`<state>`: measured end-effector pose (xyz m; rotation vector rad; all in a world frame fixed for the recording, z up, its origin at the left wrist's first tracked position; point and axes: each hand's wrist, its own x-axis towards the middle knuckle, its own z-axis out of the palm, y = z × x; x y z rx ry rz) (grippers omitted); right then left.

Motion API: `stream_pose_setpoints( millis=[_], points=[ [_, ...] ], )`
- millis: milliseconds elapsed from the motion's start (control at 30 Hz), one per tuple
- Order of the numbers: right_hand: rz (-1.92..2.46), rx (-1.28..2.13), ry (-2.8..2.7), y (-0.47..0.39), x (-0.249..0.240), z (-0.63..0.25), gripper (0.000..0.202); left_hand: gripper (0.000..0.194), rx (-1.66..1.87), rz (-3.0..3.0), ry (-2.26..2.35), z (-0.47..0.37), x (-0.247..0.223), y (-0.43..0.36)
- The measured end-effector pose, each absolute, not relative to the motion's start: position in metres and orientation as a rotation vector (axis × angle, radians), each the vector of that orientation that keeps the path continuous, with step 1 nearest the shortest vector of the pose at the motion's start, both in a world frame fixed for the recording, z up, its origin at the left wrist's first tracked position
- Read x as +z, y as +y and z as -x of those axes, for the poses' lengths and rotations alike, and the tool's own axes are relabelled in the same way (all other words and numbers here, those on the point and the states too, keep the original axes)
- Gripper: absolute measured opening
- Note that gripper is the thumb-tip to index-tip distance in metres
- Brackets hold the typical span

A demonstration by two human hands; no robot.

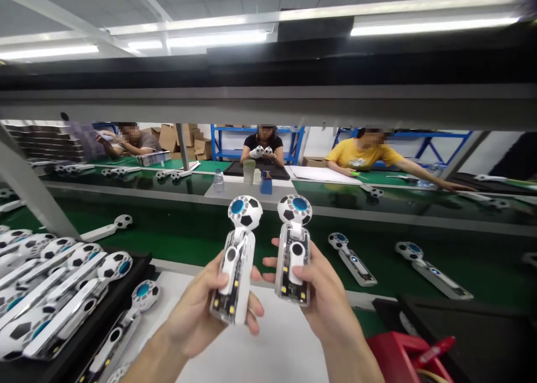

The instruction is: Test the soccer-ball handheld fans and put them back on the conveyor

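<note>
My left hand [201, 299] is wrapped round a football-headed device [245, 212], its thumb on the white strip of the clear body. A second football-headed device [295, 209] is upright in my right hand [321, 288], the thumb pressing near its lower front. Both show blue discs on their heads, black round buttons and yellow squares inside their bodies. The two devices are side by side, apart from each other, above a white sheet [268, 338]. Parts of both palms are hidden behind the bodies.
A black tray [145, 263] at left holds several similar devices. Two more [356, 265] [440, 277] lie on the green belt [176, 243] at right. A red bin [390, 355] with a red pen stands at lower right. Three people sit across the line.
</note>
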<state>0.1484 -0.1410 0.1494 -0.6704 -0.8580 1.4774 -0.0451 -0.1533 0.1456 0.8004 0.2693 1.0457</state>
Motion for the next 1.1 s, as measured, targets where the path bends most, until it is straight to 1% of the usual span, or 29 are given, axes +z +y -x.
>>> stream_pose_setpoints(
  millis=[133,200,267,367,467,500,600,667,800,933,1100],
  points=[
    [0.558,1.624,-0.873,-0.141,0.143,-0.147,0.040,0.035,0.894,-0.668,-0.072,0.052,0.132,-0.147],
    [0.451,1.695,-0.883,-0.139,0.139,-0.147,0.036,0.041,0.813,-0.597,-0.154,0.056,0.129,-0.143],
    [0.324,1.768,-0.887,-0.136,0.138,-0.146,0.035,0.043,0.785,-0.526,-0.170,0.060,0.130,-0.141],
    [0.203,1.826,-0.874,-0.135,0.139,-0.139,0.037,0.034,0.875,-0.522,-0.097,0.064,0.136,-0.141],
    [0.318,1.754,-0.909,-0.138,0.140,-0.130,0.037,0.021,1.019,-0.722,0.117,0.064,0.142,-0.142],
    [0.415,1.683,-0.942,-0.138,0.139,-0.127,0.037,0.026,1.065,-0.814,0.220,0.064,0.143,-0.143],
    [0.689,1.407,-1.052,-0.140,0.136,-0.119,0.048,0.056,1.157,-1.021,0.487,0.066,0.144,-0.146],
    [0.761,1.316,-1.099,-0.140,0.134,-0.116,0.054,0.066,1.147,-1.068,0.531,0.067,0.144,-0.147],
    [0.799,1.302,-1.116,-0.141,0.134,-0.115,0.058,0.064,1.067,-1.057,0.489,0.068,0.144,-0.146],
    [0.773,1.349,-1.132,-0.142,0.136,-0.114,0.056,0.060,1.058,-1.033,0.499,0.066,0.143,-0.141],
    [0.698,1.427,-1.106,-0.142,0.136,-0.112,0.050,0.064,1.095,-0.988,0.547,0.062,0.139,-0.138]
  ],
)
